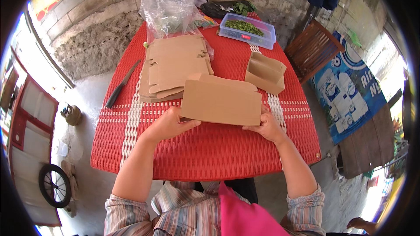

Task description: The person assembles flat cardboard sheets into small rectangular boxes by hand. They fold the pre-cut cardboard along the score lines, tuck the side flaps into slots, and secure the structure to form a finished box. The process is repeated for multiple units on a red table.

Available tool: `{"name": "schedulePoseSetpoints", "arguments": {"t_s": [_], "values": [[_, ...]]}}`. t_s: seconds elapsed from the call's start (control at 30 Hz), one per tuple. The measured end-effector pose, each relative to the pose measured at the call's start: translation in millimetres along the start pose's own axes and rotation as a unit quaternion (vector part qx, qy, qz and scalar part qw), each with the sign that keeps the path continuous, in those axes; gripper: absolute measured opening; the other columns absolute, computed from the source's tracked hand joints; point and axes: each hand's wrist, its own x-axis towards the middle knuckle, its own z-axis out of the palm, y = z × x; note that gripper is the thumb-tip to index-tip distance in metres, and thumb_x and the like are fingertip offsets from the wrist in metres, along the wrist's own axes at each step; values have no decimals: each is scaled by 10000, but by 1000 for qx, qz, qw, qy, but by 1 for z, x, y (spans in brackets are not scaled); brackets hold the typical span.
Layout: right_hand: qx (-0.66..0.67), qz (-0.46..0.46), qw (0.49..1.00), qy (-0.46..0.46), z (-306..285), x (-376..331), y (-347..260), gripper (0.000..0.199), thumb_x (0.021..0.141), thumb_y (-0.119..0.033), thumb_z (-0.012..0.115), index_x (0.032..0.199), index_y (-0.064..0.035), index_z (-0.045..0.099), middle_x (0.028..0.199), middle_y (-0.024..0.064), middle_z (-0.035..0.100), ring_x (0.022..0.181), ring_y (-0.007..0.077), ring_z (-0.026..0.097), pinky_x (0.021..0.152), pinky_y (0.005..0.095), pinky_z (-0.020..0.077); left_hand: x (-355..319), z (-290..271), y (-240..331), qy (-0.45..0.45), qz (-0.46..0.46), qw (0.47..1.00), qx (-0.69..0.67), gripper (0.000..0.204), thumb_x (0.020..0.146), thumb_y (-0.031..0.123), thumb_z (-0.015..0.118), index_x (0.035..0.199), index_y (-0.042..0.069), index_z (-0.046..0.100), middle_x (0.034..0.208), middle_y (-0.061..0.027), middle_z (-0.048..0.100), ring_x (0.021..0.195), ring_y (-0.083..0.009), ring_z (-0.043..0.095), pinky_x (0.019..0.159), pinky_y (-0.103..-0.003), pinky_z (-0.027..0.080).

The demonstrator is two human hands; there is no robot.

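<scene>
Between my hands is a brown cardboard box [222, 102], its broad plain side facing up and its flaps at the far edge. My left hand [169, 124] grips the near left corner, thumb along the lower edge. At the near right corner, my right hand [267, 125] holds it with the thumb in front; the other fingers are partly hidden behind the card. Just beyond, a stack of flat cardboard blanks [175, 63] lies on the red woven table [218, 153]. An opened-up cardboard box [265, 73] stands to the right of the held one.
A knife with a dark handle [122, 85] lies at the table's left edge. Toward the back are a clear plastic bag [168, 13] and a clear tub [267, 41] of chopped greens. A wooden chair [313, 50] stands at the right, and a wheel [54, 185] at the lower left.
</scene>
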Motion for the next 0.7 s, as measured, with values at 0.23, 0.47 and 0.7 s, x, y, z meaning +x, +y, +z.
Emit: {"name": "schedulePoseSetpoints", "arguments": {"t_s": [0.23,0.47,0.7], "values": [[220,224,949,30,6,11,-4,360,935,-165,722,1255,-19,644,1028,115,738,985,144,658,905,303,511,15,17,-29,58,-93,981,-158,512,900,178,747,1321,-47,562,1151,-159,700,1040,-225,671,938,-359,515],[165,248,953,60,15,14,-4,691,890,-154,771,1473,-80,408,899,57,663,847,111,618,817,281,488,18,28,-28,113,-152,977,-93,941,834,72,774,1574,63,192,1322,-179,602,1144,-259,634,962,-370,504],[-218,-6,971,100,23,14,-26,694,775,-91,798,1406,-149,518,1056,54,520,1039,264,547,944,424,426,12,46,-16,144,-103,983,47,877,863,73,726,1573,143,216,1397,-229,497,1043,-330,669,958,-405,521]]}}
